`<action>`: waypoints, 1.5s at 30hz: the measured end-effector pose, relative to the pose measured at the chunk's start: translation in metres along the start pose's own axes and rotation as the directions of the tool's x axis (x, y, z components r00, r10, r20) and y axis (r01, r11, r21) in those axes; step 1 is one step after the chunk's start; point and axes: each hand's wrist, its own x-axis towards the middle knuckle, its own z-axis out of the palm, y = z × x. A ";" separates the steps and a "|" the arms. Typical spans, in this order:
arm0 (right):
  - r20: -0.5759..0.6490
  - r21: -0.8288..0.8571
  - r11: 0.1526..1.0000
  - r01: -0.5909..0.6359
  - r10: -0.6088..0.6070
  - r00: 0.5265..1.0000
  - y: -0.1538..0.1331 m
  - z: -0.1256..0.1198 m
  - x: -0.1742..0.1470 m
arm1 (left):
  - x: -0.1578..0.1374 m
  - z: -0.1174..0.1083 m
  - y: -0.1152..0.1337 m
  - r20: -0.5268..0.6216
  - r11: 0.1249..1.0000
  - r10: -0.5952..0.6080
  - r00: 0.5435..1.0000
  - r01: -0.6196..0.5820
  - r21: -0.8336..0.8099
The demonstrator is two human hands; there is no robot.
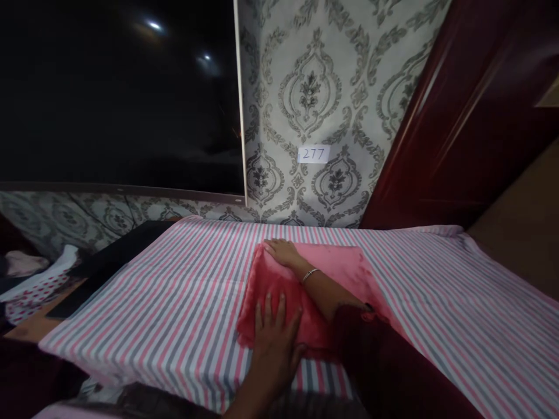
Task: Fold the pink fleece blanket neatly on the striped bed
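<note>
A folded red and pink plush cloth (323, 314) lies flat on a striped sheet (183, 291). My left hand (273, 337) rests palm down on its near left part, fingers spread. Reaching across from the right, my right hand (282, 252) lies flat over the cloth's far left corner, with a silver bracelet (311, 274) at the wrist. Part of the cloth is hidden under my right forearm and dark red sleeve.
A large dark television screen (122, 99) hangs at the left on patterned wallpaper. A paper label reading 277 (314, 154) is on the wall. A dark red wooden panel (432, 128) rises at the right. Beyond the sheet's left edge lie a black flat object (105, 262) and a dotted cloth (37, 294).
</note>
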 end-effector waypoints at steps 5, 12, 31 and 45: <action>0.008 -0.008 0.999 0.038 -0.038 0.999 0.024 -0.023 -0.047 | 0.004 -0.014 -0.003 -0.030 1.000 0.021 0.999 -0.021 0.013; 0.015 -0.131 0.991 -0.017 0.019 1.000 0.094 -0.033 -0.134 | 0.043 -0.023 0.046 0.075 0.985 0.111 0.991 -0.100 -0.139; -0.022 0.049 0.998 -0.047 0.048 0.999 0.172 -0.032 -0.096 | 0.038 0.018 0.078 0.148 0.962 0.244 0.959 -0.220 -0.159; -0.140 -0.020 0.979 -0.203 0.198 0.970 0.134 -0.054 -0.154 | 0.045 0.007 0.082 0.151 0.969 0.217 0.964 -0.195 -0.153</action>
